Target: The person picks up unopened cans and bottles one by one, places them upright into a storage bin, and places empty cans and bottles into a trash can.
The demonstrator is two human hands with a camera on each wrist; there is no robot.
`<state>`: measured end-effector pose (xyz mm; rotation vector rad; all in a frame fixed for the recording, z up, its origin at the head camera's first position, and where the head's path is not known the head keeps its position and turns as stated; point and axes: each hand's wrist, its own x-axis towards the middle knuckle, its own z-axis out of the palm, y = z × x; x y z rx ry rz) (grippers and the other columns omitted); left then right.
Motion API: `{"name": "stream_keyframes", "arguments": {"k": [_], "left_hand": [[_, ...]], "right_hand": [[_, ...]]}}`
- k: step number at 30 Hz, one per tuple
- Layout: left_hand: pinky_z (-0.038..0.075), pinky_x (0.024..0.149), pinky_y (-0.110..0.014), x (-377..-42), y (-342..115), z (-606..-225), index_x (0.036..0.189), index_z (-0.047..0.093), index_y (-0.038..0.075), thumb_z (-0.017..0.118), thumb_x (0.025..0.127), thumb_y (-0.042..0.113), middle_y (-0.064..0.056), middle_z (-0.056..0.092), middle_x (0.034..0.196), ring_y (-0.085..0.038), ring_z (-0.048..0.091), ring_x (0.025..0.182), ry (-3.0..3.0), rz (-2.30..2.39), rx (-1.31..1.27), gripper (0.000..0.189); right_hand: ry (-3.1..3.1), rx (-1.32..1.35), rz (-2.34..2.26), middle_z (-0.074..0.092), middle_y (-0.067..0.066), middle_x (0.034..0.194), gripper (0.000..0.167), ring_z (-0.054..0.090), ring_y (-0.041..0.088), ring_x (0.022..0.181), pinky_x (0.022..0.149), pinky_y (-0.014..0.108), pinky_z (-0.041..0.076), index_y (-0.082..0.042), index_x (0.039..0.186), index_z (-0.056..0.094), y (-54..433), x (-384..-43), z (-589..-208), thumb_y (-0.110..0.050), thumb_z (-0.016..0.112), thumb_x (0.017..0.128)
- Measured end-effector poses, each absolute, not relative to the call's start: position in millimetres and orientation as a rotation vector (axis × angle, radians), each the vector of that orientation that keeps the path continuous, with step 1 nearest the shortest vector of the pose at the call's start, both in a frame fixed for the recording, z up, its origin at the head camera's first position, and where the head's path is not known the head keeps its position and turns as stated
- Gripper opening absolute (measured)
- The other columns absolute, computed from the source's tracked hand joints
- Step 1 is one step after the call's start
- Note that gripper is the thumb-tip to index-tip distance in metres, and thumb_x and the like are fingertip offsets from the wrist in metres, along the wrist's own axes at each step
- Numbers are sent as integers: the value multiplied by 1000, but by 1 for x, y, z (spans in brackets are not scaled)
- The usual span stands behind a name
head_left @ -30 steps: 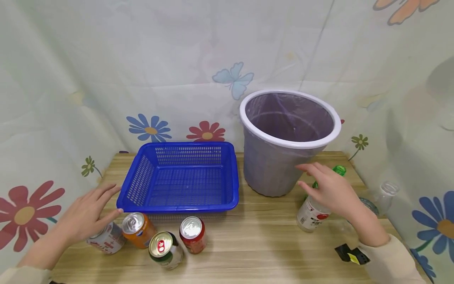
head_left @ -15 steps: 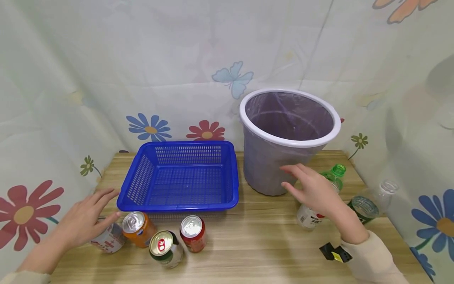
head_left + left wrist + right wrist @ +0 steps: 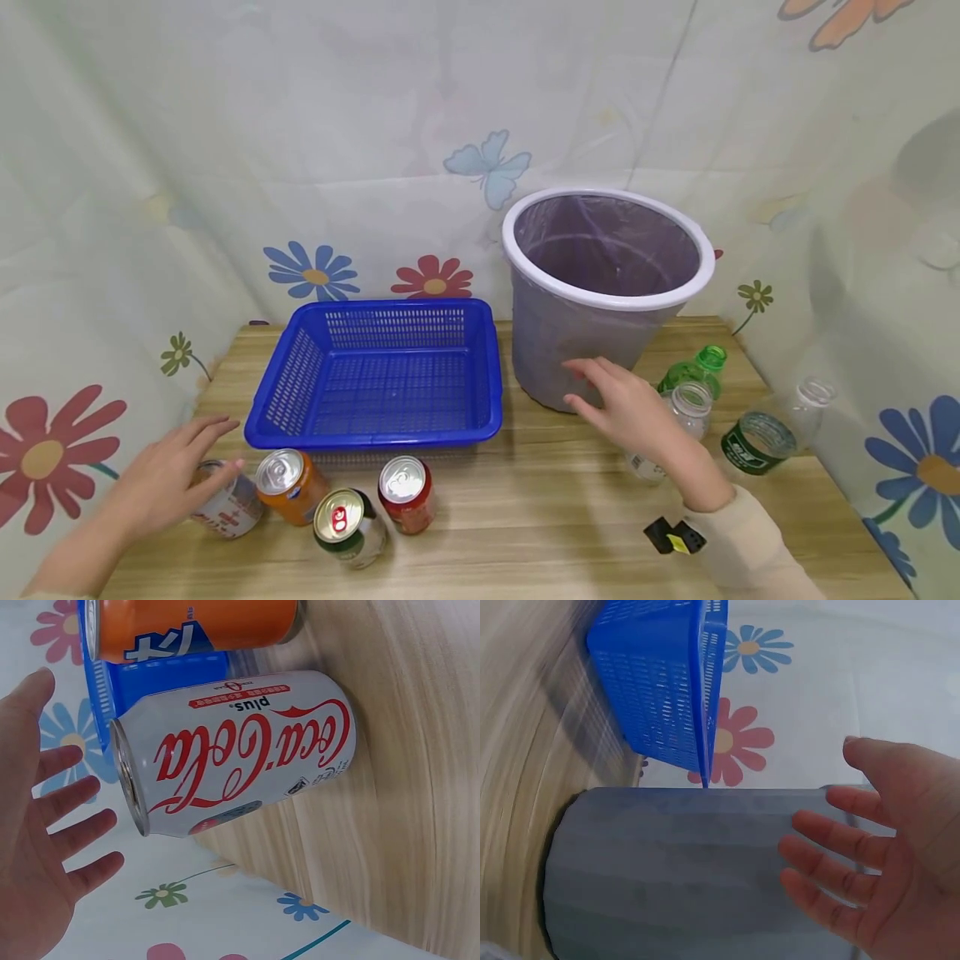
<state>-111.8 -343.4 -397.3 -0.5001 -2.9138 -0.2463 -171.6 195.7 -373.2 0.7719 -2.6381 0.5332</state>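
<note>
My left hand point(image 3: 161, 481) hovers with spread fingers just above a white Coca-Cola can point(image 3: 247, 754); a gap shows between fingertips and can top in the left wrist view. Beside that can stand an orange soda can point(image 3: 294, 487), a dark green can with a gold top point(image 3: 352, 533) and a red can point(image 3: 408, 500). My right hand point(image 3: 628, 414) is in the air in front of the grey bin point(image 3: 562, 342), fingers apart and holding nothing. Behind its wrist stands a clear bottle point(image 3: 692, 408), partly hidden by the forearm.
A blue plastic basket point(image 3: 375, 440) sits behind the cans. The bin, lined with a bag, has a white rim point(image 3: 600, 297). At the right are a green bottle point(image 3: 693, 373) and a clear bottle with a green label point(image 3: 757, 442). Flowered curtain surrounds the wooden table point(image 3: 517, 517).
My right hand has moved left and slightly down, away from the bottles, uncovering the green bottle and the green-labelled one. My left hand has shifted only slightly, staying over the white can.
</note>
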Motion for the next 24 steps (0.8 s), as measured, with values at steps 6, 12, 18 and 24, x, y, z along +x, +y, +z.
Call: {"name": "stream_keyframes", "arguments": {"k": [6,12,18,24], "left_hand": [[44,77,-60,-109,-345,-404,123,54,4,66,81,42,-18,54,120,-43,53,102,-2897,-272,-510,57],[45,76,-60,-107,-348,-411,121,55,6,70,77,44,-17,55,118,-42,54,101,-2894,-269,-501,60],[48,75,-56,-104,-346,-413,120,56,6,71,75,46,-17,58,115,-37,58,96,-2904,-255,-499,62],[50,72,-54,-103,-345,-413,117,58,7,73,73,45,-16,60,111,-34,60,91,-2916,-258,-505,60]], "right_hand": [[-2718,708,628,63,9,110,42,62,21,88,68,36,53,-9,124,55,193,-177,-381,-27,64,86],[-2745,636,706,63,8,109,43,62,20,89,71,38,53,-10,124,55,187,-183,-394,-30,63,87],[-2733,635,819,66,8,101,45,64,22,86,72,37,53,-7,123,55,174,-186,-406,-28,66,85],[-2722,601,915,66,11,99,44,66,24,83,71,37,54,-4,122,55,161,-190,-415,-25,66,85]]}}
